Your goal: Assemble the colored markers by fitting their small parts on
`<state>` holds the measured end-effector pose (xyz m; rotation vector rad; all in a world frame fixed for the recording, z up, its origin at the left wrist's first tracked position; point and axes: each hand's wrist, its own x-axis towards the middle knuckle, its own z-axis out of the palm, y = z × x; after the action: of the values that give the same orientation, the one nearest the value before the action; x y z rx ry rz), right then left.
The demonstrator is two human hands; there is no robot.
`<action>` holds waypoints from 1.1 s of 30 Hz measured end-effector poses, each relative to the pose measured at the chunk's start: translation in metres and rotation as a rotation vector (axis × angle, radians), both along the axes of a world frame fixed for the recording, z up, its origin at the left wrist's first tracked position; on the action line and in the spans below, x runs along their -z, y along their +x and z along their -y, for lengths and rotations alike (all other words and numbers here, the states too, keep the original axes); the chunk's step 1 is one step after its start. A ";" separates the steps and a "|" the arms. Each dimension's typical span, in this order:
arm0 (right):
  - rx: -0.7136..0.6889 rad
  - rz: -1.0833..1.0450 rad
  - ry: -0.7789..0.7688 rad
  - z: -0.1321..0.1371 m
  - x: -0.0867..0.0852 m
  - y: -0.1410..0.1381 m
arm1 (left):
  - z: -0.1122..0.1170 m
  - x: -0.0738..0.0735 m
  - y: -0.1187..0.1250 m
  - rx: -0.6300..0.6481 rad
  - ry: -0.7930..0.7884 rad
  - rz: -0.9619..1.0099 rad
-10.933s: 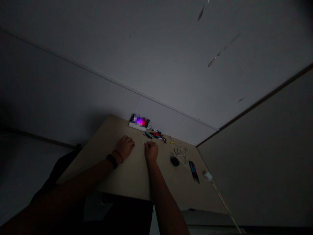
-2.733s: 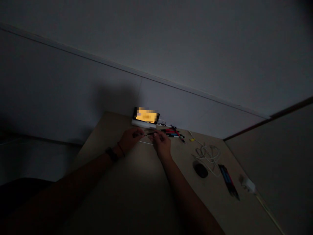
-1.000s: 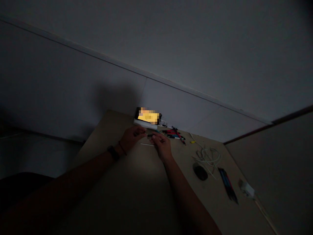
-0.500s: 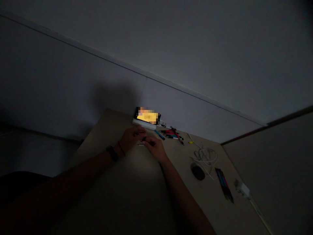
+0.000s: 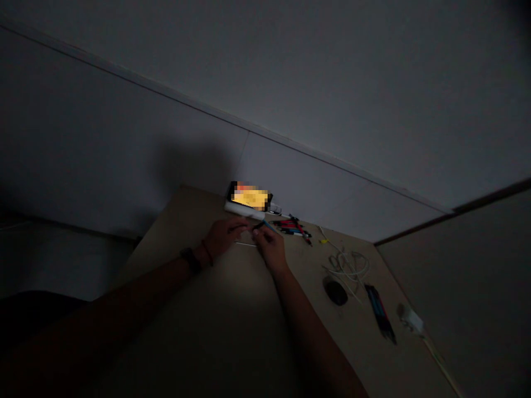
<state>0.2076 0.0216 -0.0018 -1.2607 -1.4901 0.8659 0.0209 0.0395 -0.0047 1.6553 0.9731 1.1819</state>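
My left hand is over the table near the phone, fingers curled together; what they pinch, if anything, is too dark to make out. Close on its right, my right hand has its thumb and fingers closed around a small dark piece whose kind does not show. A thin white stick lies on the table just below the fingertips of both hands. Behind the right fingers, a blue pen is partly covered.
A phone with a lit screen leans on a white block by the wall. Several pens lie right of it. Farther right are a coiled white cable, a black mouse, a bundle of pens and a white plug.
My right hand has shifted slightly right, away from the left, carrying the small dark piece. More of the white stick shows now. My left hand has barely moved.
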 end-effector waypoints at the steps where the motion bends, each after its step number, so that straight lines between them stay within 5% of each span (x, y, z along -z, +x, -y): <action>1: 0.001 -0.004 0.007 -0.001 0.000 0.002 | 0.000 0.000 0.000 0.008 0.017 -0.025; 11: -0.082 -0.065 0.081 0.004 -0.006 -0.001 | 0.004 0.003 0.004 0.154 0.026 0.018; 33: -0.139 -0.107 0.024 0.004 -0.006 0.000 | 0.001 0.006 0.004 0.126 0.057 0.019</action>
<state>0.2076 0.0173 0.0040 -1.0859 -1.5116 0.9880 0.0245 0.0384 -0.0103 1.7209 0.8181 1.1478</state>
